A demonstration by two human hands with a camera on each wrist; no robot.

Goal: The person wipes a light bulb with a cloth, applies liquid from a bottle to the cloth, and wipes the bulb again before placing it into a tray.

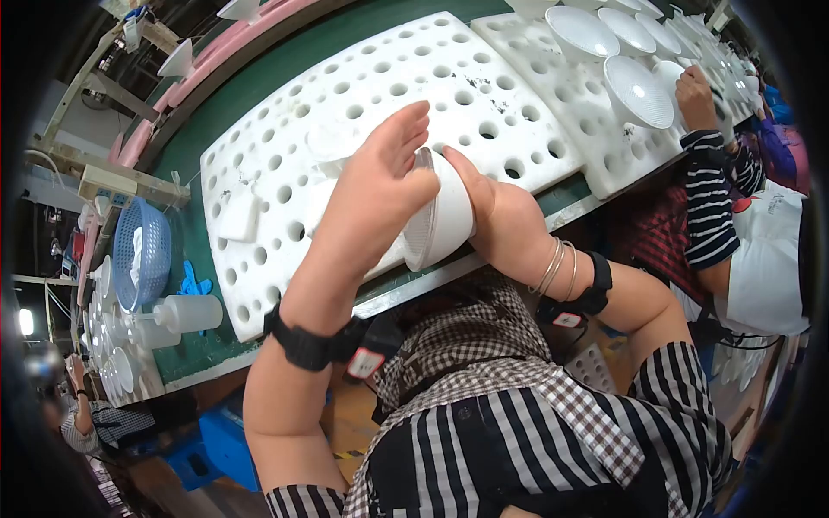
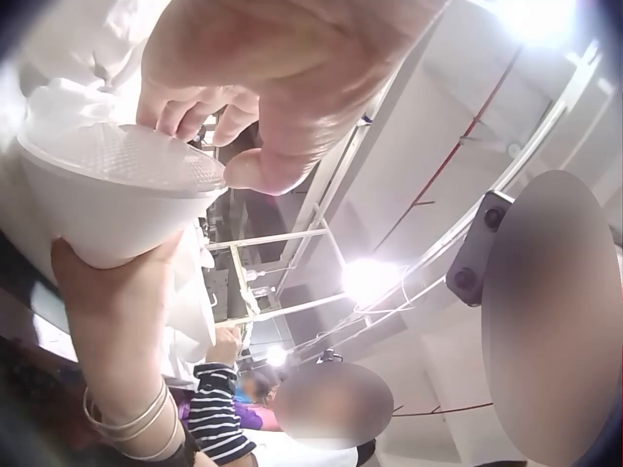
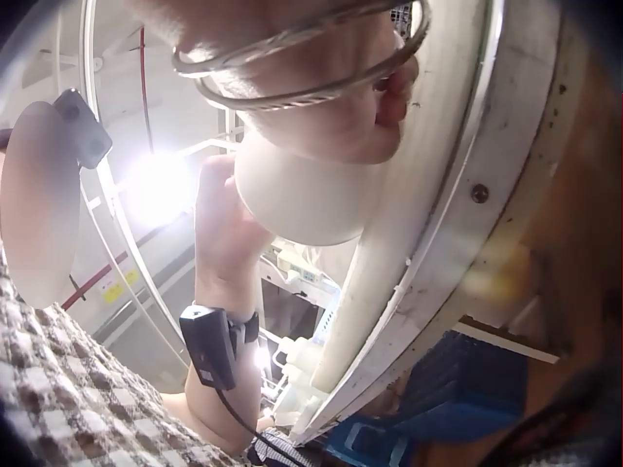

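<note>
A white bowl-shaped lampshade [image 1: 451, 211] with a textured translucent disc [image 2: 161, 161] across its mouth is tilted on its side above the front edge of the foam board. My right hand [image 1: 509, 220] grips it from the rounded outer side, with the palm against the shell in the right wrist view. At the disc side is my left hand [image 1: 376, 194], its thumb right at the rim and its fingers mostly straight. The left wrist view has those fingertips close over the disc.
A white foam board [image 1: 345, 138] full of round holes covers the green table, with a small foam block [image 1: 239, 217] on it. A blue basket [image 1: 142, 250], white bottle [image 1: 190, 313] and blue glove [image 1: 195, 281] are at left. Finished-looking shades [image 1: 639, 91] and another person's hand [image 1: 696, 99] are at right.
</note>
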